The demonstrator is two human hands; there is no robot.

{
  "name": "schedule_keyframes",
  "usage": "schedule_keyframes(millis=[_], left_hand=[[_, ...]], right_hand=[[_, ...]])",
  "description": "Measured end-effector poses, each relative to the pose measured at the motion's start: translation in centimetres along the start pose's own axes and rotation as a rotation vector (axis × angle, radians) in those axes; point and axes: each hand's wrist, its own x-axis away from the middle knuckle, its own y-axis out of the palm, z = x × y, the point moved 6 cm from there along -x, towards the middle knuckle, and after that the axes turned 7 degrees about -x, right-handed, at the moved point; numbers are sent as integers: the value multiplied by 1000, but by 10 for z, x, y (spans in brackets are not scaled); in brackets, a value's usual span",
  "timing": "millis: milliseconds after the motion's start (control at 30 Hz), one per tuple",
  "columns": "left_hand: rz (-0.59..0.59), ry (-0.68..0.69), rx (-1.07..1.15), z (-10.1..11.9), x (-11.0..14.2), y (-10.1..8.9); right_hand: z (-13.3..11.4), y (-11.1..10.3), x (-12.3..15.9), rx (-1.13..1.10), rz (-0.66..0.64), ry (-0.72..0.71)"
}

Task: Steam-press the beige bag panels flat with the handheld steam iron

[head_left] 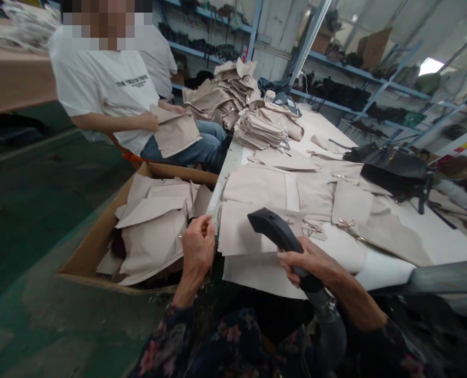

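My right hand (310,262) is closed around the handle of a black hand-held tool (275,231) with a grey hose running down from it, its nose over beige cut pieces (257,231) at the near edge of the white table (434,236). My left hand (198,247) hovers at the table's left edge, fingers curled in a pinch; what it holds, if anything, is too small to make out. It hangs above a cardboard box (95,247) on the floor that holds more beige pieces (155,231).
A seated person in a white T-shirt (111,89) at the left handles a beige piece (176,131). Stacks of beige pieces (261,128) lie farther up the table, a black bag (391,165) on its right. Blue shelves (336,58) line the back wall. Green floor (32,210) spreads left.
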Motion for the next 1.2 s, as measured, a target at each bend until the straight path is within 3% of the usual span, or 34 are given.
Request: schedule_keyframes(millis=[133,267,400,500,633,767,900,967,1067,1200], left_hand=[[-126,285,-196,24,-48,31],[-349,481,-357,34,-71,66],[-564,407,-147,35,-78,73],[-677,131,193,33,-77,71],[-655,-204,532,28,-65,75],[-609,-294,644,23,-53,81],[-514,-324,593,14,-47,79],[-431,-311,512,11,-49,76],[-398,-287,418,9,-52,76],[-381,-295,384,5,-54,78]], right_hand=[[-10,7,-15,20,-21,3],[-10,3,-14,-7,-18,-11],[0,-1,-4,-45,2,1],[0,3,2,-75,-5,-19],[-6,15,-3,-60,-14,-39],[-15,23,-25,-16,-13,-81],[-31,-2,-30,-49,138,-150],[-40,-24,-14,-109,228,-199],[-42,-53,27,-172,313,-234],[-14,-64,74,-104,314,-157]])
